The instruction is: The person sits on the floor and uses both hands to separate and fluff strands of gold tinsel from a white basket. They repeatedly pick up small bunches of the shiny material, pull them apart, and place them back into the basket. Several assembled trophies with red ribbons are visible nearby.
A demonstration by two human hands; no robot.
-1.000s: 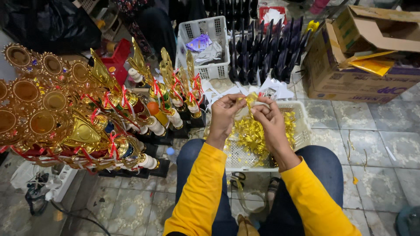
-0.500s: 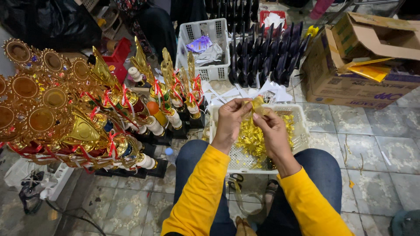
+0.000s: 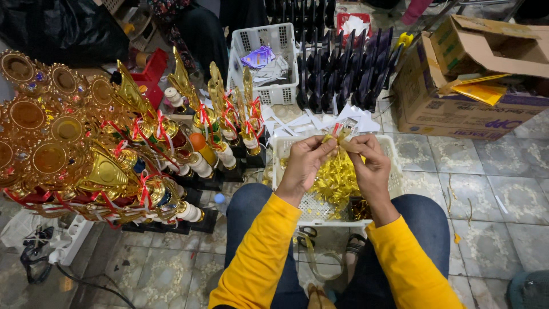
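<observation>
Both hands meet just above a white basket (image 3: 394, 171) that rests against the person's knees, a little above the middle of the view. The left hand (image 3: 303, 163) and the right hand (image 3: 372, 163) each pinch a small gold ribbon piece (image 3: 338, 136) between thumb and fingertips, so each grip is narrow and closed on that piece. The piece sits between the two hands, at about 12 o'clock from the basket's middle and just over its far rim.

Inside the basket lies a heap of gold ribbon bows (image 3: 334, 183), directly under the hands at 6 o'clock from the held piece. Yellow sleeves run from the wrists down toward the bottom edge, over blue trousers.

At 9 o'clock from the hands stands a crowded group of gold trophies (image 3: 86, 149) with red and white ribbons, on dark bases on the tiled floor (image 3: 492, 194). At 12 o'clock from the hands stands a block of black upright parts (image 3: 343, 74), and beside it at 11 o'clock a second white basket (image 3: 246, 46) holding paper slips and a purple packet. White paper scraps (image 3: 297, 123) lie between that basket and the near one. At 2 o'clock an open cardboard box (image 3: 457, 97) shows yellow sheets inside.
</observation>
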